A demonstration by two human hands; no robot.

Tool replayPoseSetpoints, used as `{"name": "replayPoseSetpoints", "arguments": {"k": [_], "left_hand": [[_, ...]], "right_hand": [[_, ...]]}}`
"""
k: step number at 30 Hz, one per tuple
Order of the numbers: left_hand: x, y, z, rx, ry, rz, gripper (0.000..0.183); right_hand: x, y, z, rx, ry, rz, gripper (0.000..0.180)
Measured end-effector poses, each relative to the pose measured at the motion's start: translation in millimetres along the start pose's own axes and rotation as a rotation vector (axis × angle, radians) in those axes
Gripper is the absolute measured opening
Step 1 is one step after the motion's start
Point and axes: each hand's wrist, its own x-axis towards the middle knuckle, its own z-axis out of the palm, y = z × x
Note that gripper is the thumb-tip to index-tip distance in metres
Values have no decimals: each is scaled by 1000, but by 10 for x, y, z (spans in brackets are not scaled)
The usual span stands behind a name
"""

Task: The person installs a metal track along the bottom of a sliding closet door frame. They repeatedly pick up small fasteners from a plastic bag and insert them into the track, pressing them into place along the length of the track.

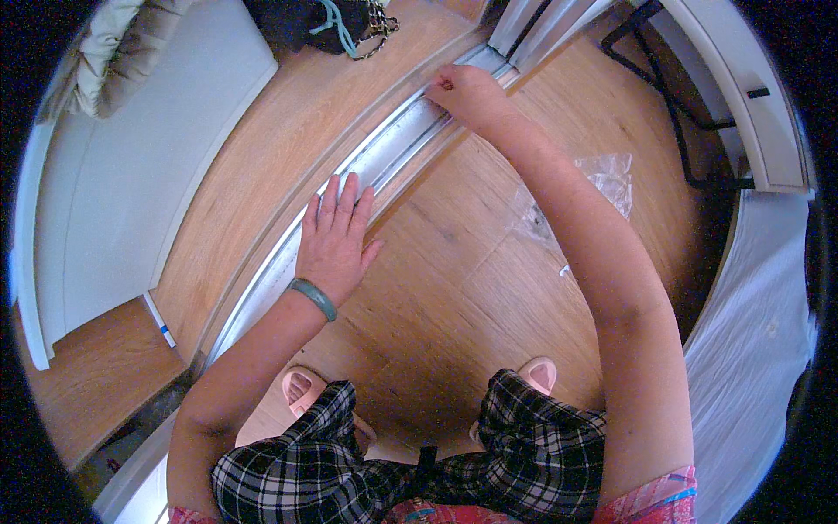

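A silvery metal sliding-door track runs diagonally across the view along a raised wooden sill. My left hand, with a green bangle at its wrist, lies palm down over the track, fingers stretched and slightly apart. Farther up, my right hand is at the track near its far end. Its fingers curl inward and their tips are hidden, so whether it grips something cannot be made out. Beyond it stand the upright pale frame profiles.
Crumpled clear plastic lies on the wood floor under my right arm. A white desk with a black metal frame stands at right, above white fabric. Left are a white panel, a white stick and a black bag.
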Motion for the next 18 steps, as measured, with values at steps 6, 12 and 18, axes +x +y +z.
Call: {"name": "replayPoseSetpoints", "arguments": {"k": [6,12,18], "left_hand": [[13,15,-25,-23,-11,-6,76],[-4,5,-5,-15,-10,-18,76],[-6,-17,14,-5,22,14,75]], "right_hand": [[-7,-4,-49,-42,35,92,25],[-85,-148,23,-2,-26,-35,24],[-77,-184,11,-80,54,-16,22]]}}
